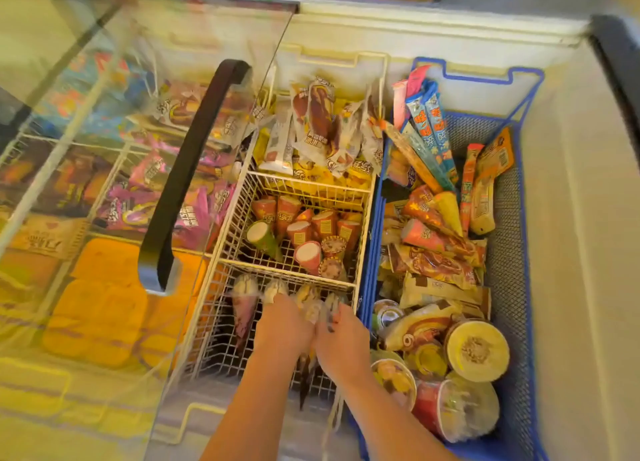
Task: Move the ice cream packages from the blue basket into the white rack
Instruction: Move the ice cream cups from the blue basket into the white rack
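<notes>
Lower centre of frame: two bare forearms reach up and forward, converging | left hand [282, 325] knuckles up, fingers curled downward and closed around something, fingertips hidden | right hand [341, 336] pressed against the left, likewise curled shut, thumb side inward | wrists nearly touching, elbows out of frame at bottom edge

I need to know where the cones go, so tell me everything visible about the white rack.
The white rack is a coated wire basket inside the freezer, beside the blue basket. Wire dividers split it into three sections: wrapped bars at the far end, upright cones in the middle, and clear-wrapped cones nearest, where the left hand and right hand reach in.
</notes>
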Tool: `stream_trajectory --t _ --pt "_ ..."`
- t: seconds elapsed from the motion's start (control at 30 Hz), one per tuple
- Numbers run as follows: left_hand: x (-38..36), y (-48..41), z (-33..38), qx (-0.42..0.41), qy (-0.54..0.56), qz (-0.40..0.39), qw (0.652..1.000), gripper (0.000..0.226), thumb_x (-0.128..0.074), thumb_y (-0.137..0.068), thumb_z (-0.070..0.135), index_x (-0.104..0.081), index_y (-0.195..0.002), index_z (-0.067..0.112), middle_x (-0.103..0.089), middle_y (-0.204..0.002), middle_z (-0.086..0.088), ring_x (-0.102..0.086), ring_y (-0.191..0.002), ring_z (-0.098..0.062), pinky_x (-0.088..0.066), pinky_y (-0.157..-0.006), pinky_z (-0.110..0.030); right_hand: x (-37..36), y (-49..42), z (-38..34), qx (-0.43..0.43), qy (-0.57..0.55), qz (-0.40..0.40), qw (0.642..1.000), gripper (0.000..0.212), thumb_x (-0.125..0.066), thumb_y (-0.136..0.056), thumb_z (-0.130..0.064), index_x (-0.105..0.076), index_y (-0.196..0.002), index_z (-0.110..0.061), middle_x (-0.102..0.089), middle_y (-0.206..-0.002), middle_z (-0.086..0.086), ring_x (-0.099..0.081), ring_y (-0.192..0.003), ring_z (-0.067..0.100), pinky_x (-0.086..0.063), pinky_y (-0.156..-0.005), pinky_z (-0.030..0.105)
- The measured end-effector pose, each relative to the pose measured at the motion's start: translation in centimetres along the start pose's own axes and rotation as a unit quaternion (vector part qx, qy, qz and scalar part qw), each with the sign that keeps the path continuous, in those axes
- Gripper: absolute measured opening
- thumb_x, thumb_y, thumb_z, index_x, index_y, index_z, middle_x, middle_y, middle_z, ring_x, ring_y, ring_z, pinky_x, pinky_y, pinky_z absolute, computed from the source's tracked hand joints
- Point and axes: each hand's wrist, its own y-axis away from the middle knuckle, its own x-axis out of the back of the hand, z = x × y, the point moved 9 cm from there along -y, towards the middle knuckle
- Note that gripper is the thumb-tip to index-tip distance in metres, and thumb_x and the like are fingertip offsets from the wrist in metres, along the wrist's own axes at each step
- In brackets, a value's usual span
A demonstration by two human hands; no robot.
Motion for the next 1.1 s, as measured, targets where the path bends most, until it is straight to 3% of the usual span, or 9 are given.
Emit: stream_trajectory --t 0.1,0.27,0.33,0.4,0.5,0.7,0.83,0.9,1.1 --pt "0.1 1.0 4.1 -0.059 -0.027 0.016 0.998 0.029 -0.058 -0.089 0.028 -0.056 -0.105 0.004 -0.068 -0.103 -0.014 -0.063 -0.087 -0.029 -0.043 -0.065 -0.033 3.6 -1.0 -1.2 0.015 -0.002 0.027 1.000 0.011 -0.049 -0.092 -0.017 -0.055 -0.087 -0.010 -0.059 -0.072 -0.001 -0.055 -0.065 0.016 -0.041 -0.055 0.029" --pt "-1.3 2.4 11.5 -0.123 0.001 0.000 0.992 0.020 -0.056 -0.090 0.026 -0.060 -0.094 0.007 -0.067 -0.094 -0.014 -0.063 -0.085 -0.030 -0.045 -0.067 -0.034 10.7 -3.3 -2.0 0.045 0.038 0.080 0.995 0.010 -0.049 -0.093 -0.017 -0.058 -0.098 -0.018 -0.063 -0.084 -0.004 -0.058 -0.079 0.017 -0.033 -0.058 0.010" --pt "-2.1 2.7 14.1 -0.139 0.043 -0.013 0.989 0.019 -0.057 -0.090 0.024 -0.061 -0.101 0.008 -0.066 -0.098 -0.012 -0.063 -0.090 -0.029 -0.044 -0.069 -0.032 13.7 -4.2 -1.9 0.056 0.046 0.104 0.992 0.009 -0.047 -0.092 -0.013 -0.053 -0.085 -0.016 -0.053 -0.070 -0.006 -0.050 -0.065 0.016 -0.032 -0.048 0.016" --pt "-2.9 2.9 16.2 -0.144 0.094 -0.028 0.985 0.020 -0.057 -0.091 0.024 -0.061 -0.104 0.010 -0.067 -0.098 -0.011 -0.063 -0.093 -0.029 -0.046 -0.072 -0.033 16.4 -5.2 -1.9 0.065 0.078 0.122 0.987 0.012 -0.046 -0.092 -0.012 -0.058 -0.093 -0.011 -0.058 -0.074 0.001 -0.050 -0.067 0.018 -0.029 -0.051 0.022" --pt "-4.4 2.8 18.9 -0.140 0.169 -0.059 0.974 0.021 -0.054 -0.090 0.021 -0.066 -0.080 0.008 -0.066 -0.082 -0.018 -0.065 -0.083 -0.035 -0.048 -0.070 -0.032 19.2 -7.0 -2.0 0.096 0.119 0.112 0.982 0.019 -0.044 -0.093 -0.010 -0.061 -0.101 -0.004 -0.065 -0.084 0.010 -0.059 -0.077 0.023 -0.039 -0.061 0.028" --pt "-9.2 1.9 22.6 0.002 0.464 -0.211 0.860 0.020 -0.053 -0.093 0.010 -0.068 -0.102 0.002 -0.073 -0.100 -0.024 -0.068 -0.075 -0.032 -0.059 -0.075 -0.045 23.0 -11.1 -1.2 0.109 0.125 0.115 0.979 0.023 -0.054 -0.092 -0.014 -0.067 -0.111 -0.013 -0.072 -0.100 0.009 -0.063 -0.086 0.019 -0.039 -0.065 0.016" --pt "-11.7 0.7 24.5 0.060 0.593 -0.236 0.768 0.017 -0.057 -0.096 0.014 -0.070 -0.100 0.005 -0.077 -0.079 -0.013 -0.071 -0.064 -0.022 -0.061 -0.053 -0.032 23.2 -14.1 -0.5 0.104 0.125 0.103 0.981 0.029 -0.057 -0.091 -0.017 -0.064 -0.120 -0.014 -0.071 -0.107 0.008 -0.064 -0.098 0.021 -0.049 -0.082 0.028" --pt "-12.5 -0.4 25.0 0.090 0.633 -0.229 0.734 0.019 -0.059 -0.095 0.014 -0.068 -0.106 0.002 -0.075 -0.088 -0.016 -0.069 -0.070 -0.023 -0.058 -0.053 -0.032 22.7 -15.6 -0.3 0.104 0.120 0.098 0.982 0.029 -0.057 -0.091 -0.013 -0.064 -0.120 -0.014 -0.070 -0.108 0.009 -0.064 -0.100 0.022 -0.052 -0.086 0.032" --pt "-15.1 -4.2 24.4 0.148 0.628 -0.169 0.745 0.036 -0.078 -0.079 0.024 -0.066 -0.108 0.006 -0.074 -0.101 -0.018 -0.071 -0.090 -0.030 -0.057 -0.063 -0.033 21.0 -20.1 -1.3 0.127 0.154 0.098 0.975 0.036 -0.053 -0.089 -0.005 -0.059 -0.125 -0.010 -0.064 -0.117 0.013 -0.059 -0.109 0.028 -0.047 -0.093 0.037"
